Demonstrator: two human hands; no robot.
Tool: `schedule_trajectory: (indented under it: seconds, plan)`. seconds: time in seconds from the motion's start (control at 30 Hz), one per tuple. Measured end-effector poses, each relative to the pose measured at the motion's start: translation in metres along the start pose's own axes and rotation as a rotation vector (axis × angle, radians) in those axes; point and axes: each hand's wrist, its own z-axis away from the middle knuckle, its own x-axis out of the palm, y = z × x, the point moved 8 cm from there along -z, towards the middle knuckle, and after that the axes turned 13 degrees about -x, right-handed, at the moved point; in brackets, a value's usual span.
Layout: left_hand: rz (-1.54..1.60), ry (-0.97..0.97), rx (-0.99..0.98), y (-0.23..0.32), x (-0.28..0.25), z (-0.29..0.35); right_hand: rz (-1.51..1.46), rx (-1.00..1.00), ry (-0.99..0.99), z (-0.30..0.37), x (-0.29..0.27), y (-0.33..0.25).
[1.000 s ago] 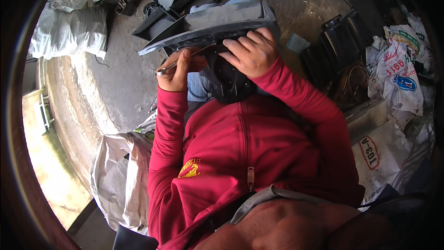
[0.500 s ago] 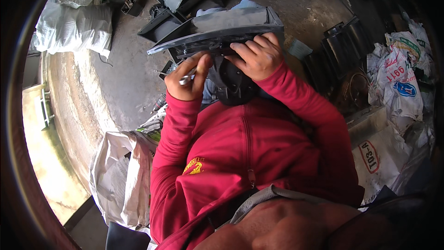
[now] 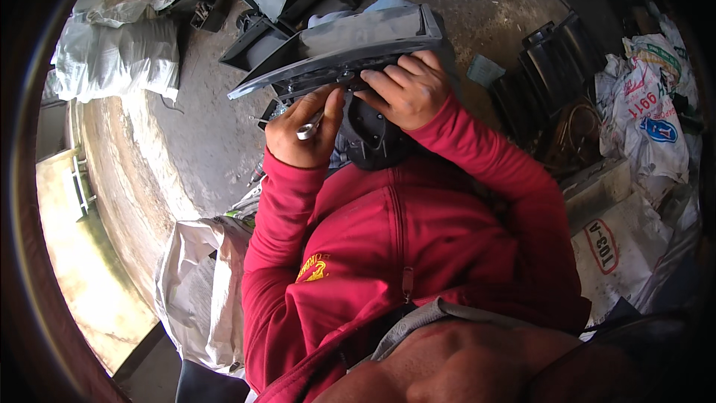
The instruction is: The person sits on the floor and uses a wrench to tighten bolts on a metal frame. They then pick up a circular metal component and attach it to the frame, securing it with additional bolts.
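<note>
The plastic housing [image 3: 350, 41] lies before the torso [image 3: 350, 216], with the right hand [image 3: 410, 93] at its near edge and a tool [image 3: 306, 131] in the left hand [image 3: 292, 143]. Boxes [image 3: 261, 43] stand beyond its left end. A sack [image 3: 198, 283] lies at left, moulded parts [image 3: 563, 60] at right.

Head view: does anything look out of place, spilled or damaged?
Nothing looks plainly spilled or broken. The untidiest spot is the dark boxes beyond the dark casing at the hands: they lie jumbled at differing angles, not stacked squarely.
</note>
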Motion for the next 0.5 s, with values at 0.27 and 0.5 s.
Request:
schedule_trajectory:
  seconds: [0.27,0.5]
  plan:
    - [-0.303,-0.027,0.058,0.021,0.022,-0.01,-0.021,-0.01,-0.02,0.003,0.001,0.002]
    - [0.693,-0.202,-0.508,-0.098,0.019,0.005,0.017,-0.026,-0.003,0.0,0.005,-0.004]
